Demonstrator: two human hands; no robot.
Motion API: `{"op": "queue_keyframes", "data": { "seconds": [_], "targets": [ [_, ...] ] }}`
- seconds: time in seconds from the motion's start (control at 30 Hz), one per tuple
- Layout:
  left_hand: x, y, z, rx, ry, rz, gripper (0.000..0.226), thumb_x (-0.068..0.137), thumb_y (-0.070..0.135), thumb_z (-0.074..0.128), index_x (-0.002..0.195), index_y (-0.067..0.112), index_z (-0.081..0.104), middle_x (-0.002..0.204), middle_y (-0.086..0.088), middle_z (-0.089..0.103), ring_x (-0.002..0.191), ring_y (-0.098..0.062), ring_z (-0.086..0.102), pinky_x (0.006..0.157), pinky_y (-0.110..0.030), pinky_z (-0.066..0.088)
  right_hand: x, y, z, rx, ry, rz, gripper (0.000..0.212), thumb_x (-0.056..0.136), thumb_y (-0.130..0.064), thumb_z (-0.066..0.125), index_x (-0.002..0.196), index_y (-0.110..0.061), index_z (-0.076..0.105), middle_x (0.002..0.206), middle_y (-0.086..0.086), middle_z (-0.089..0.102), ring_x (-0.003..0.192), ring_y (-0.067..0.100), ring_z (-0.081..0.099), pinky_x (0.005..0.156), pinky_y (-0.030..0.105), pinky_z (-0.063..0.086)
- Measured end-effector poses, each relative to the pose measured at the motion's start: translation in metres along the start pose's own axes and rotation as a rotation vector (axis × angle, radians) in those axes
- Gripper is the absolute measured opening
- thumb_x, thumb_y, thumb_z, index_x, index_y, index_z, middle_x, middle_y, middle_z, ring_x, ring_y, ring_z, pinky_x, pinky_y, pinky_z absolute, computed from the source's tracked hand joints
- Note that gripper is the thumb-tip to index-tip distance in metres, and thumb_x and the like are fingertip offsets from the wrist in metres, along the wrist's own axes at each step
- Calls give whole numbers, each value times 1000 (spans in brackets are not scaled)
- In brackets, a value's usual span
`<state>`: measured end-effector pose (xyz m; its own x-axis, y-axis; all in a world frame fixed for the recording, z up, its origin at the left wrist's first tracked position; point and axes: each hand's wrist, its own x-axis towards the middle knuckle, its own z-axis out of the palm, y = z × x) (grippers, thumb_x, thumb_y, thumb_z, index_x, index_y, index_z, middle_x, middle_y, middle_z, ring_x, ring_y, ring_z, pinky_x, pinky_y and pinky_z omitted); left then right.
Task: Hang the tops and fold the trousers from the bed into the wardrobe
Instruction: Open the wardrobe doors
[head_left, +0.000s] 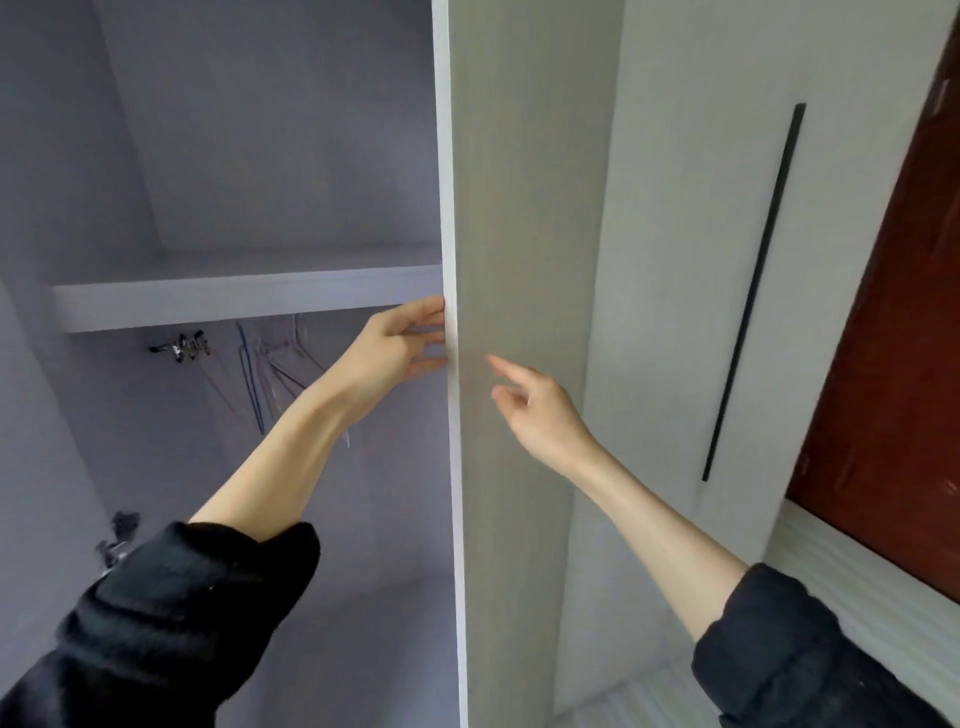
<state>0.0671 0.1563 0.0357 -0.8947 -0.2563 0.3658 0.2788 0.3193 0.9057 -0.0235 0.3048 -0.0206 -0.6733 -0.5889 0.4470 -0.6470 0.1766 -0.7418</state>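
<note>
Wardrobe door held at its edge, no clothes in sight

The wardrobe door (511, 322), a stiff, flat, fairly heavy panel, is touched along its white front edge by the straight fingers of the left hand (400, 345), at 9 o'clock from the right hand (540, 410); nothing is gripped. The right hand hangs just short of the door face, fingers loosely spread, holding nothing. The panel is best taken by that edge, being smooth elsewhere. One shelf (244, 304) is counted, at 12 o'clock above a cluster of thin wire hangers (260, 374), light and springy, their number untellable. One long dark handle (753, 291) is seen on the neighbouring door at 3 o'clock. Tops, trousers and bed are out of view.
</note>
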Motion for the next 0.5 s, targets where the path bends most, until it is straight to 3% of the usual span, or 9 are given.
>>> {"op": "queue_keyframes", "data": {
  "seconds": [0.13,0.27,0.33,0.4,0.5],
  "targets": [
    [-9,12,39,2,-39,33,70,78,-21,21,123,21,54,123,-3,59,111,-13,60,95,-30,50,-28,1,-21,-38,16,55,44,96,-5,45,139,-10,43,139,7,49,126,18,49,102,16,31],
    [-13,20,90,52,-105,87,67,83,-17,23,134,20,47,134,-3,51,118,-14,55,96,-30,48,-56,12,-62,16,70,146,45,97,-4,42,140,-17,43,137,0,52,120,17,54,97,16,36],
    [-11,21,117,65,-121,105,68,85,-16,24,133,28,43,137,0,46,117,-13,53,97,-31,46,-72,18,-91,21,61,193,48,97,-3,39,140,-23,42,123,-4,60,105,18,61,84,16,41],
    [-10,22,149,69,-151,109,70,87,-14,25,132,37,39,136,5,44,114,-10,52,99,-37,46,-87,22,-119,74,45,244,49,98,-1,36,140,-26,41,102,-15,61,88,6,62,80,14,41],
    [-5,25,194,88,-213,115,71,87,-14,23,139,33,37,140,8,37,119,-10,49,104,-37,42,-102,36,-153,94,93,319,44,99,-4,36,138,-24,43,95,-20,57,93,5,59,93,24,42]
  ]
}}
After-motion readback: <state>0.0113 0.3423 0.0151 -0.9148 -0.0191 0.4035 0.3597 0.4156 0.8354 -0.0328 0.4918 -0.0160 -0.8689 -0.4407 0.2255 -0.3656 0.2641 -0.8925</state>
